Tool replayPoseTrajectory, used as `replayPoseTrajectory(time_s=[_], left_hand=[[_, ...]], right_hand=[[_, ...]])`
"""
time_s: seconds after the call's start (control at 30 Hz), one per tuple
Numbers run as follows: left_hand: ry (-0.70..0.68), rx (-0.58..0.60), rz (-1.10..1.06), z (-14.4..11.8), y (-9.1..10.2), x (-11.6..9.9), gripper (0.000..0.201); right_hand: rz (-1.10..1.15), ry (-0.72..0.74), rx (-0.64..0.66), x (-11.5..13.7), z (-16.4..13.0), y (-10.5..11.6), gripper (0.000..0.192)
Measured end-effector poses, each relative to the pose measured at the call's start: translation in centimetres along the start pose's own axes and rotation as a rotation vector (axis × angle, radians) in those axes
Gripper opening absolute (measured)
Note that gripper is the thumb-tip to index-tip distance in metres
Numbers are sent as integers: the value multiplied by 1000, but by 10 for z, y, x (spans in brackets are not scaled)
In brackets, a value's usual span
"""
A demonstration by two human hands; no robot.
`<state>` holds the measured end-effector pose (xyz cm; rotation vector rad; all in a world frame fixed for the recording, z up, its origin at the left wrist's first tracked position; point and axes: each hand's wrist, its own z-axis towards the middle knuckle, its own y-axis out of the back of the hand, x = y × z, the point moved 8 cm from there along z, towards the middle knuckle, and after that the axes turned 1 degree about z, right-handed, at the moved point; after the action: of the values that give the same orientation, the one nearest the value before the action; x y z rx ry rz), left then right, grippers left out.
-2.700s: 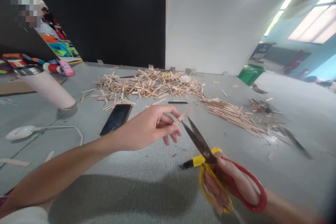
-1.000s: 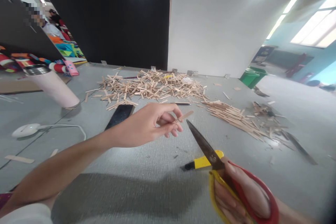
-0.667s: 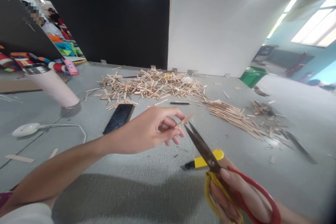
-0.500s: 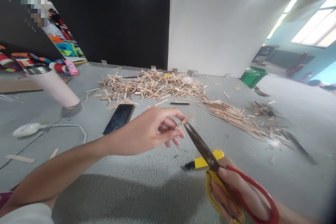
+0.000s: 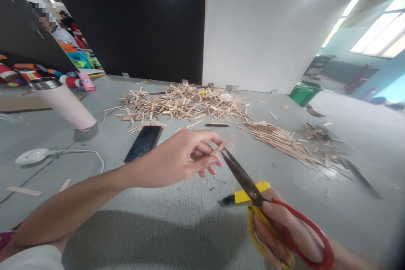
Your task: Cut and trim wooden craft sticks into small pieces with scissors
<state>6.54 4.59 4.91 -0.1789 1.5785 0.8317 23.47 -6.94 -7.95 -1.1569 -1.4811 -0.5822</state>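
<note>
Between the thumb and fingers of my left hand (image 5: pixel 186 156) is a small thin wooden stick (image 5: pixel 218 149), its far end blurred. My right hand (image 5: pixel 284 223) grips a pair of scissors (image 5: pixel 242 177) with one red and one yellow handle loop. The blades point up and left, slightly parted, with their tips at the stick beside my left fingers. Under the scissors, a yellow utility knife (image 5: pixel 242 195) with a black end lies on the grey table (image 5: pixel 190 215), partly covered by the blades.
A heap of wooden sticks (image 5: pixel 186 103) spreads along the back, with a row of sticks (image 5: pixel 281 141) to its right. A phone (image 5: pixel 144 142), a pink tumbler (image 5: pixel 68 105) and a white corded device (image 5: pixel 33 157) stand left. Black and white panels (image 5: pixel 268 29) rise behind.
The scissors have shifted very slightly up and left, and their blades are a little less parted at the stick. My left hand stays nearly still.
</note>
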Motion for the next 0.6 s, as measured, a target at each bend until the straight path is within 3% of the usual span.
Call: replayPoseTrajectory(time_s=[0.6], left_hand=[[-16, 8, 26, -1, -2, -6, 11]], right_hand=[[-54, 39, 5, 0, 1, -2, 75]])
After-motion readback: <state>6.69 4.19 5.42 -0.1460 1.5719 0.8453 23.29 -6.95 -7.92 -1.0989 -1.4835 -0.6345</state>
